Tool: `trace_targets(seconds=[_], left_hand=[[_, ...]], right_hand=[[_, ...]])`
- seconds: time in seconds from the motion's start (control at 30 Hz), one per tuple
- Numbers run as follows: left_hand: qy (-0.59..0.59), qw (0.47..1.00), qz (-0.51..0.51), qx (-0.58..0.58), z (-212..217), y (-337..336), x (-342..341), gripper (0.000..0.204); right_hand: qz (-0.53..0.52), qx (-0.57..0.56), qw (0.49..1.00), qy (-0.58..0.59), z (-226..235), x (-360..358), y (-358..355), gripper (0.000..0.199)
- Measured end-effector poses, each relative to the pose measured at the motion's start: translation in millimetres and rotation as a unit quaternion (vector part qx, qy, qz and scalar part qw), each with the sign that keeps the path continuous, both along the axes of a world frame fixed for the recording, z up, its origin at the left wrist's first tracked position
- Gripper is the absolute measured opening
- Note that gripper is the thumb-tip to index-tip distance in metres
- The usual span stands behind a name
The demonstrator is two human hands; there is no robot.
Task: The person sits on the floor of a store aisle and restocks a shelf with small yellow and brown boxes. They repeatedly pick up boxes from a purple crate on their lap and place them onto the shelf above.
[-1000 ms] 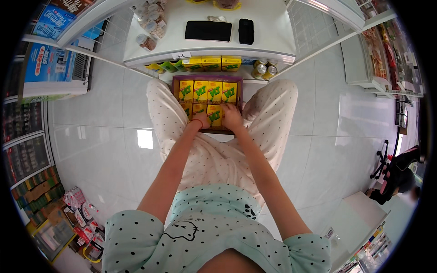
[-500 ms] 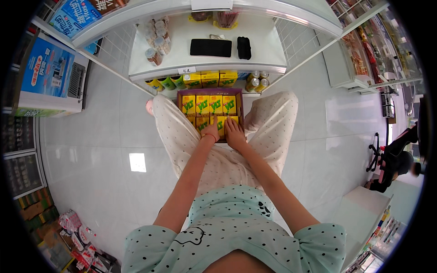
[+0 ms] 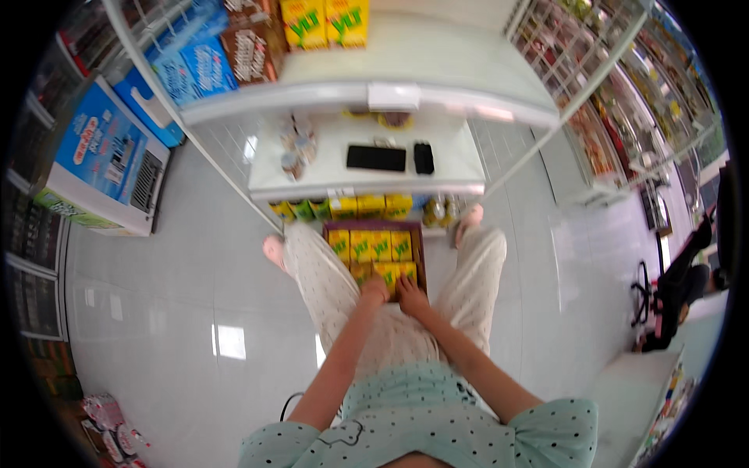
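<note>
White glossy floor tiles (image 3: 179, 296) spread around you in a shop aisle, with white shelving rising in front of you and a blue-and-white appliance (image 3: 101, 168) standing off to your left. You are crouched or seated low, knees spread in pale dotted trousers, and between them sits a brown carton tray (image 3: 376, 228) filled with yellow drink cartons (image 3: 371, 246) packed in rows. Your left hand (image 3: 375, 290) and right hand (image 3: 410, 295) lie close together, almost touching, at the near edge of that tray, both resting on the nearest row of cartons; whether the fingers are clamped around a carton or only pressing on top, you cannot tell from this height. The tray lies on the floor just before the lowest shelf, where more yellow and green cartons (image 3: 367, 207) stand in a line with some small cans (image 3: 437, 210) beside them to the right. On the white shelf above (image 3: 312, 183) lie a black phone (image 3: 376, 158) and a smaller black object (image 3: 424, 157) just beside it, with a few small cups (image 3: 295, 148) near the shelf's left end. Higher up, yellow cartons (image 3: 324, 22) and brown and blue packs (image 3: 218, 58) sit on the top shelf. Far to your right a dark shape (image 3: 679, 281) shows at the rim.
</note>
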State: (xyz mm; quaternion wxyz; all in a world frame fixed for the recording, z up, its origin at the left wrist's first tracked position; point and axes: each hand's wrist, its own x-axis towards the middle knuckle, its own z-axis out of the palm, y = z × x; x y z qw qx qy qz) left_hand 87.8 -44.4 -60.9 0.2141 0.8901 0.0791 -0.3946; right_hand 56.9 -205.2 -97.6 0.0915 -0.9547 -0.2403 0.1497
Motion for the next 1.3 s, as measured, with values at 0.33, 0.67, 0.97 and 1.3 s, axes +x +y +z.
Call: trace_targets(seconds=[0.33,0.67,0.97,1.3], left_hand=[[-0.041,0.998,0.038,-0.011,-47.5,9.5,-11.6,0.043],[-0.432,0.811,-0.026,-0.394,344.1,86.4,61.6,0.029],[-0.741,0.619,-0.142,0.220,493.5,164.7,262.0,0.079],[-0.632,0.733,-0.052,0.248,464.6,165.7,294.7,0.097]], right_hand=[[0.011,0.063,0.998,-0.004,14.8,1.0,21.4,0.057],[0.013,0.044,0.998,0.031,8.5,12.5,18.9,0.065],[0.009,0.079,0.993,0.091,14.8,15.7,20.4,0.067],[0.005,0.088,0.995,0.053,-5.2,16.9,13.0,0.071]])
